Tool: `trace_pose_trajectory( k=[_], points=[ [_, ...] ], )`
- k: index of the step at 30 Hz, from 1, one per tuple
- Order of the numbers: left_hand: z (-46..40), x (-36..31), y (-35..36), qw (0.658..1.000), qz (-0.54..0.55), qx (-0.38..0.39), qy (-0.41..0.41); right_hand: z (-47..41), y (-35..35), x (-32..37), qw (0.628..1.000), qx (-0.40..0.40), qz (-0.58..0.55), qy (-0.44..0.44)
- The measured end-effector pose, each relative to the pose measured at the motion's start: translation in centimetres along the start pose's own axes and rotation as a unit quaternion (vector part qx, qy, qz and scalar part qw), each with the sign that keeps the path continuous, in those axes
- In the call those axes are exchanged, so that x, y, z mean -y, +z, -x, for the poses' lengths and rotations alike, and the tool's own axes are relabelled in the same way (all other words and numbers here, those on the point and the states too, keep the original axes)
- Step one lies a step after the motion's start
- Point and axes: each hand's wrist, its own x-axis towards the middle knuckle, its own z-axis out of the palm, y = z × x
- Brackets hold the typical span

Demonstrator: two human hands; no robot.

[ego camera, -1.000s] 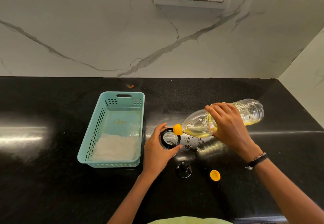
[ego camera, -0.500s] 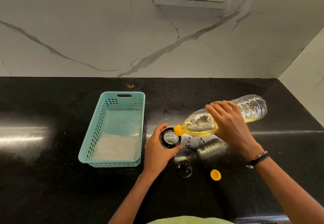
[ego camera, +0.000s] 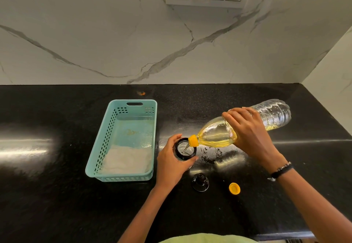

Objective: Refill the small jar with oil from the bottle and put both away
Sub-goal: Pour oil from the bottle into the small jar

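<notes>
Pour under way. My right hand (ego camera: 251,134) grips the bottle (ego camera: 245,126) round its middle, fingers (ego camera: 236,112) curled over the top; its long axis runs nearly level, base up and right, yellow neck down and left over the jar (ego camera: 185,148). My left hand (ego camera: 171,163) holds the jar upright on the table (ego camera: 57,204), just right of the basket (ego camera: 122,142). A thin stream seems to enter the mouth, hard to tell in the glare. The jar lid (ego camera: 200,182) and bottle cap (ego camera: 234,188) lie near me, apart. Smears on the table under the neck suggest spillage; I judge the tilt needs gentle handling.
</notes>
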Motion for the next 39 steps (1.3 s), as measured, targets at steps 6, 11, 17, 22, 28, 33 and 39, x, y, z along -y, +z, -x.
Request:
trace_pose_trajectory(
  k=[6, 11, 17, 22, 28, 33, 39],
  points=[
    [0.00, 0.07, 0.01, 1.000, 0.003, 0.001, -0.003, -0.07, -0.19, -0.10, 1.000, -0.005, -0.001, 0.000],
    [-0.02, 0.15, -0.01, 1.000, 0.005, 0.002, -0.005, -0.16, -0.31, -0.11, 1.000, -0.007, -0.001, 0.001],
    [-0.06, 0.26, 0.00, 1.000, 0.008, 0.001, -0.005, -0.27, -0.26, -0.29, 1.000, -0.007, 0.001, 0.000],
    [-0.03, 0.22, 0.00, 1.000, 0.008, 0.001, -0.003, -0.31, -0.39, -0.49, 1.000, -0.010, 0.004, 0.001],
    [-0.02, 0.29, 0.04, 1.000, 0.010, 0.001, -0.003, -0.24, -0.51, -0.73, 1.000, -0.011, 0.005, 0.004],
    [-0.09, 0.30, 0.06, 1.000, 0.008, 0.001, -0.003, -0.26, -0.62, -0.71, 1.000, -0.008, 0.007, 0.004],
    [-0.08, 0.30, 0.11, 1.000, 0.009, 0.001, -0.009, -0.42, -0.94, -0.61, 1.000, -0.015, 0.010, 0.001]
  ],
)
